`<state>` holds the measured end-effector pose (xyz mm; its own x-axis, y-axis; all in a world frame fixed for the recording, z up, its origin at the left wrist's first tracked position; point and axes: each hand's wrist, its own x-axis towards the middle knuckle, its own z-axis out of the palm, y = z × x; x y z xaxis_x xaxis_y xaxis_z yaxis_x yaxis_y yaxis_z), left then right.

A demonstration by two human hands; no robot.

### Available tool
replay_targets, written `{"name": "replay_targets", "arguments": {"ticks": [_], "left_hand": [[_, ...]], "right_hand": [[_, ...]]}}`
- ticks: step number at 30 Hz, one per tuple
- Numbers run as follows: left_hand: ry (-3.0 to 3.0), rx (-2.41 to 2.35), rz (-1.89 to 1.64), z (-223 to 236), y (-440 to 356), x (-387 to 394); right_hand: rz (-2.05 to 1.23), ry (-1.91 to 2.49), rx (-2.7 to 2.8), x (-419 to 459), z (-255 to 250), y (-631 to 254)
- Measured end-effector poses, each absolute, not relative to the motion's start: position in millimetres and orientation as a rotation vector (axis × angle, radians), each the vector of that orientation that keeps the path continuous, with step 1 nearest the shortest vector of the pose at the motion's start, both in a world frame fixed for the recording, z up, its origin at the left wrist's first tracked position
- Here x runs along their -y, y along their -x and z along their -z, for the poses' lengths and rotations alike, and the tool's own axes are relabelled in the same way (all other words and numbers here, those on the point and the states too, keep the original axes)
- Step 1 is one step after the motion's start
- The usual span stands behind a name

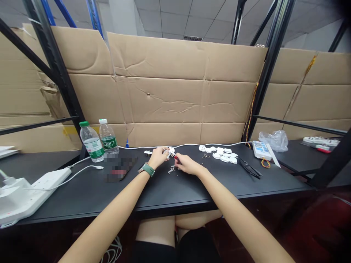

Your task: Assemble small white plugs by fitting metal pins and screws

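My left hand, with a green watch on the wrist, pinches a small white plug part on the black table. My right hand grips a small red-handled screwdriver whose metal tip points at that white part. Small metal pieces lie on the table just below the two hands. The hands are close together at the table's middle.
Two water bottles stand at the left. A white power strip with cables lies at the far left. A cluster of white plug parts, black tweezers, a white device and a plastic bag lie right. A cardboard wall stands behind.
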<state>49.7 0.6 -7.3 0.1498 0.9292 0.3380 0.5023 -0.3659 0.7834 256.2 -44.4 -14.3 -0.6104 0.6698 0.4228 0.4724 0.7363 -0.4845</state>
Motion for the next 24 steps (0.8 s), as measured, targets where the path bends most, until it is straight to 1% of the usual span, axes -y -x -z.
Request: {"name": "replay_targets", "arguments": {"ticks": [8,14,20,24], "left_hand": [[-1.805,-1.313,-1.096,0.8,-53.6,6.1],[-1.802,-1.182,-1.101,-1.9,-56.2,9.6],[-1.909,-1.025,-1.052,-2.3,-62.9,17.0],[-2.048,-1.014,-1.007,-2.9,-64.2,20.5]], "right_hand": [[-0.469,0.863,2.216,37.0,17.4,-261.0],[-0.528,0.872,1.965,35.1,12.1,-262.8],[-0.522,0.892,1.79,30.7,10.3,-264.5],[-0.558,0.955,1.676,23.1,12.4,-267.4]]}}
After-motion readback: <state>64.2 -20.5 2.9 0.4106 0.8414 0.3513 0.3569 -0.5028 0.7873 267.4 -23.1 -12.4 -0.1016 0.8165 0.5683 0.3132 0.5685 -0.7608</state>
